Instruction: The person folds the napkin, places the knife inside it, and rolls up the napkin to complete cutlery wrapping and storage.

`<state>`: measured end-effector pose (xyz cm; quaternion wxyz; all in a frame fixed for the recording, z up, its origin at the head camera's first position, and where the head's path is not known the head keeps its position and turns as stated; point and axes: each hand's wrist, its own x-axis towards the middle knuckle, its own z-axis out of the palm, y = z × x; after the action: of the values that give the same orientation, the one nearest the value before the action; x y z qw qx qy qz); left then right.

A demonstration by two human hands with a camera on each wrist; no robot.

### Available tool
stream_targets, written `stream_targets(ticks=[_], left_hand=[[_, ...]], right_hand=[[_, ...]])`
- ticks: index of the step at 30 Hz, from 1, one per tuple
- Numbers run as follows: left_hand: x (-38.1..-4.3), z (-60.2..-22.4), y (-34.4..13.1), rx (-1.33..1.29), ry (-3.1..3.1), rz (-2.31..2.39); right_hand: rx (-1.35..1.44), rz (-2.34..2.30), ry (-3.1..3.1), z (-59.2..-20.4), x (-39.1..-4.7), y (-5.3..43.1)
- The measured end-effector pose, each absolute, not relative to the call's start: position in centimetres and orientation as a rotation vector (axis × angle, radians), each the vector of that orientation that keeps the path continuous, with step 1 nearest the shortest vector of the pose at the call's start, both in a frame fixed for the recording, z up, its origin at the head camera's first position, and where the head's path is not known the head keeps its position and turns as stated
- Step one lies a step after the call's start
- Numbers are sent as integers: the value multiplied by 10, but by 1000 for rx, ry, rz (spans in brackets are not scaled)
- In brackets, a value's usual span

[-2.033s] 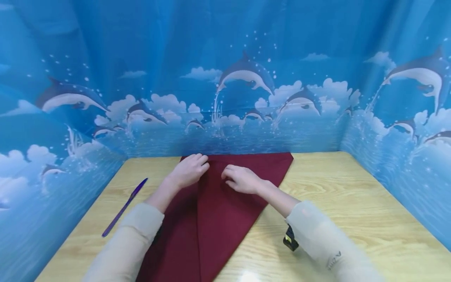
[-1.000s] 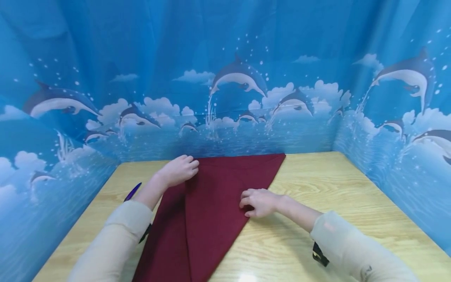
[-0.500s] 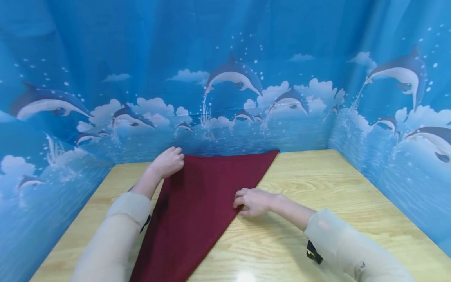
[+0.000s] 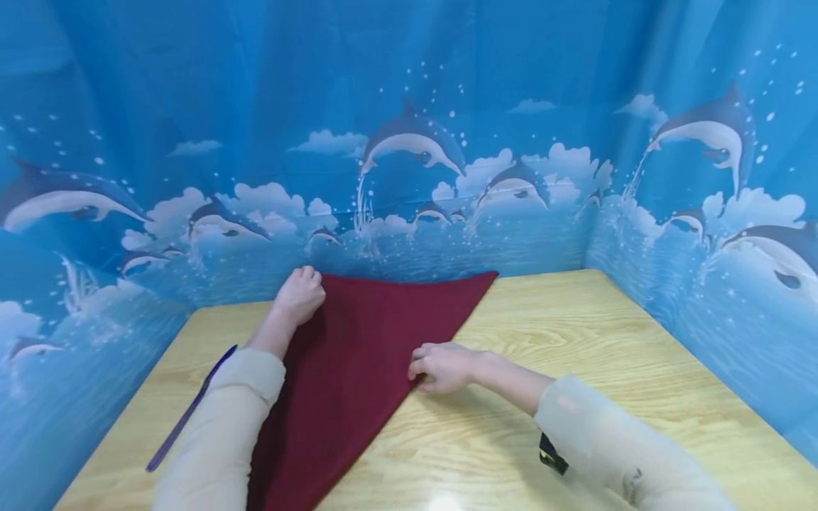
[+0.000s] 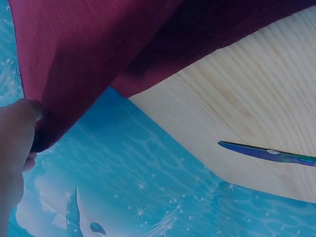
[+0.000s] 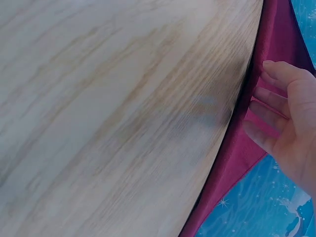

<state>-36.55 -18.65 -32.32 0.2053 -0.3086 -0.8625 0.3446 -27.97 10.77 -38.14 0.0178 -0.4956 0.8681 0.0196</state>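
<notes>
A folded dark red cloth (image 4: 364, 355) lies over the left middle of the table, its long slanting fold running from the far right tip toward the near edge. My left hand (image 4: 300, 292) pinches the cloth's far left corner; in the left wrist view thumb and fingers (image 5: 19, 123) grip that corner, raised off the tabletop. At the slanting folded edge, my right hand (image 4: 444, 367) rests its fingers on the cloth. In the right wrist view these fingers (image 6: 269, 106) are loosely bent and lie on the red fabric along the fold.
A purple-blue metallic table knife (image 4: 192, 408) lies on the wooden table (image 4: 613, 341) to the left, partly behind the left sleeve. A blue curtain (image 4: 307, 142) printed with dolphins encloses the back and sides.
My left hand has carried the cloth's upper layer leftward, covering the earlier crease. My right hand has moved from the cloth's middle down to its slanting edge. The camera view has turned slightly right.
</notes>
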Motion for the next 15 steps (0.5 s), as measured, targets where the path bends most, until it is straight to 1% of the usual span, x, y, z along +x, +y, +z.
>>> stream_targets(ticks=[8, 15], left_hand=[[-376, -321, -184, -702, -2502, 1017], [-385, -330, -181, -644, -2585, 902]], right_hand=[[-1499, 52, 2698, -379, -283, 99], [-1437, 80, 2690, -377, -284, 92]])
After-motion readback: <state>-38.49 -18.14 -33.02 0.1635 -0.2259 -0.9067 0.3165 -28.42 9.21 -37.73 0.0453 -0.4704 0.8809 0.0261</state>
